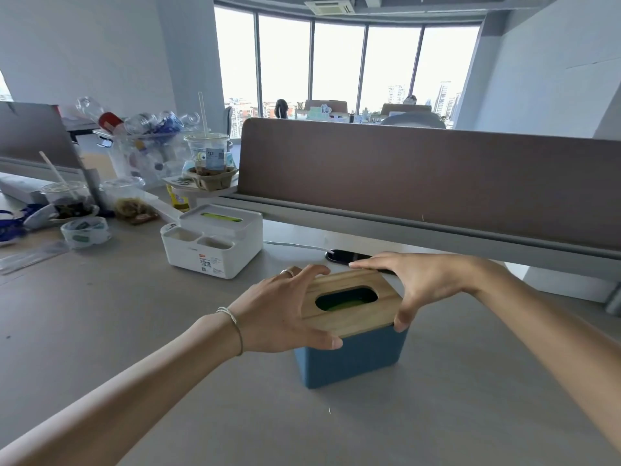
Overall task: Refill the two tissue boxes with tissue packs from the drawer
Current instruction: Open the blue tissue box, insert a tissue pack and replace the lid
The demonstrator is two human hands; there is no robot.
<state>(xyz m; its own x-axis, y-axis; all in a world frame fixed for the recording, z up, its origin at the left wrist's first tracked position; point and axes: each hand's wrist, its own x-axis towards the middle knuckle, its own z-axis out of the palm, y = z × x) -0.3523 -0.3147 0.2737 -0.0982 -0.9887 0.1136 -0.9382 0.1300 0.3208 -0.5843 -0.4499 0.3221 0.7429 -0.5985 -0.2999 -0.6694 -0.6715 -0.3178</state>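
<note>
Head view: blue tissue box [353,358] mid-tabletop, toward the near edge. Left hand [285,317] and right hand [413,284] both clamp the wooden lid [353,307], fingers spread along its sides, thumbs on the near corners. Green pack shows through the slot. White tissue box [215,243] sits behind-left, also loaded. Likely seating the lid: press evenly, keep it level, check all corners flush.

One head-worn wide-angle view looks forward and down along both forearms. It sits close over the surface [134,331], facing a partition [420,183] and far windows [336,62].
</note>
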